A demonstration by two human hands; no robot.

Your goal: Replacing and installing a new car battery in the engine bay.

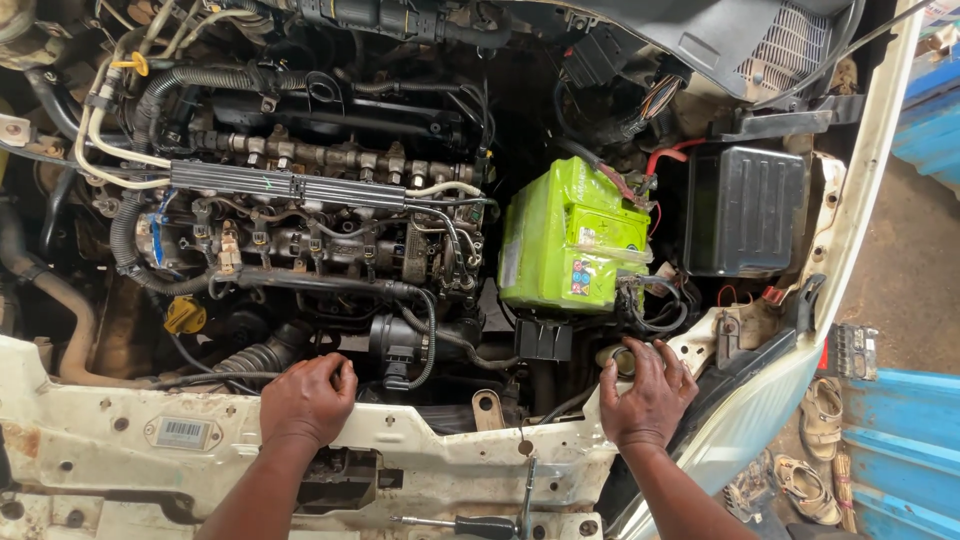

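My left hand: curled, knuckles up, resting on the white front panel beside a ribbed black hose. My right hand: fingers bent around a small round cap. Beyond: lime-green battery bearing coloured stickers; rectangular barcode label on the panel.

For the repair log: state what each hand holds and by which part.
The right hand grips a small round cap by its rim, near the green battery. The left hand holds nothing; it rests on the white front panel.
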